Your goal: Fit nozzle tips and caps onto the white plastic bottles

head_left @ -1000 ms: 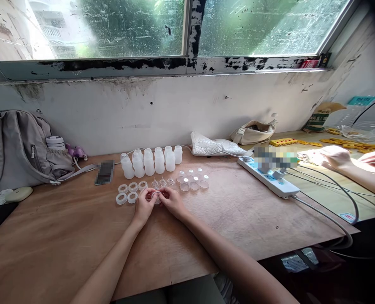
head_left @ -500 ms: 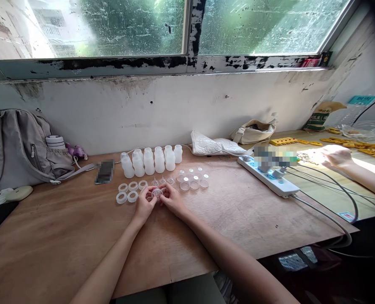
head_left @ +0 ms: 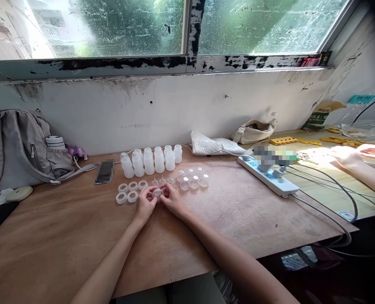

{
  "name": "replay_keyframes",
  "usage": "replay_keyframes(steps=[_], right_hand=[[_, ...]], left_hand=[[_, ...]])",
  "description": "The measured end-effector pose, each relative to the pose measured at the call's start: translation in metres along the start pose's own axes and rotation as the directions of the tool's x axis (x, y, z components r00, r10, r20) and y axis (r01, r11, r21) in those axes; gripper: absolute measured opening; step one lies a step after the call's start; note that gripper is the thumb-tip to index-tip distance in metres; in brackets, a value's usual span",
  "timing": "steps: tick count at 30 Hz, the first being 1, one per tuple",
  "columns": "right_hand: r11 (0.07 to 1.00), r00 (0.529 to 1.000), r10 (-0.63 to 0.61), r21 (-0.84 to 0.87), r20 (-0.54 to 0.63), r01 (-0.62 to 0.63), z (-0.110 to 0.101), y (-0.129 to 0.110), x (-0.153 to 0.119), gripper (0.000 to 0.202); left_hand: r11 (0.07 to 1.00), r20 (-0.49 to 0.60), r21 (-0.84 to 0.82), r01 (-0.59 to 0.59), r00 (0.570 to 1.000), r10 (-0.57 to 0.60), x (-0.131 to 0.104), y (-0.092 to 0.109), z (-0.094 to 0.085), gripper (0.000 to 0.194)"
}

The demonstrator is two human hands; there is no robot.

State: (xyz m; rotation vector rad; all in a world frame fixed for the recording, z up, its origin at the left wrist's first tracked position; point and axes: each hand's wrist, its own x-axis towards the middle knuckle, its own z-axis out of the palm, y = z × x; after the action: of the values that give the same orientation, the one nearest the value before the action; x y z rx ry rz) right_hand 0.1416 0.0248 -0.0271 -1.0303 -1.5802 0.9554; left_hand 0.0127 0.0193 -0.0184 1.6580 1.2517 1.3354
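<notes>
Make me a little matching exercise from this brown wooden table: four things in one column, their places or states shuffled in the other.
1. Frosted white plastic bottles
2. Translucent round plastic rings
3. Soft grey fabric backpack
4. Small clear round plastic piece

A. Held between the left hand and right hand
B. Lying flat in two rows, just left of the hands
C. At the far left
D. Standing in a close cluster, beyond the hands

Pairs: 1-D, 2-B, 3-C, 4-A
</notes>
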Motion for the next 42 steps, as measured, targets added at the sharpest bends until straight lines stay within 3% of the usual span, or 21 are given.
replay_keyframes(steps=[10, 18, 23, 35, 42], right_hand=[[0.999, 1.0, -0.01, -0.042, -0.017, 0.009, -0.002, -0.006, -0.001, 0.015], [0.992, 0.996, 0.081, 0.097, -0.045, -0.076, 0.001, -0.01, -0.001, 0.009], [0.988, 0.992, 0.121, 0.098, -0.036, -0.117, 0.002, -0.01, -0.002, 0.01], [0.99, 0.995, 0.093, 0.113, -0.021, -0.09, 0.001, -0.01, -0.004, 0.017], [0.987, 0.993, 0.091, 0.138, -0.073, -0.08, -0.001, -0.009, -0.001, 0.019]], left_hand=[[1.0, -0.015, 0.018, -0.008, 1.0, 0.009, -0.002, 0.003, 0.0, 0.026], [0.998, -0.011, -0.042, 0.051, 0.999, -0.052, -0.001, -0.001, 0.001, 0.028], [1.0, 0.0, -0.013, 0.02, 1.0, -0.02, -0.001, 0.001, 0.0, 0.02], [1.0, -0.025, -0.006, -0.019, 1.0, 0.019, -0.001, 0.002, -0.001, 0.017], [0.997, 0.022, -0.063, 0.048, 0.999, -0.047, 0.0, -0.005, 0.003, 0.023]])
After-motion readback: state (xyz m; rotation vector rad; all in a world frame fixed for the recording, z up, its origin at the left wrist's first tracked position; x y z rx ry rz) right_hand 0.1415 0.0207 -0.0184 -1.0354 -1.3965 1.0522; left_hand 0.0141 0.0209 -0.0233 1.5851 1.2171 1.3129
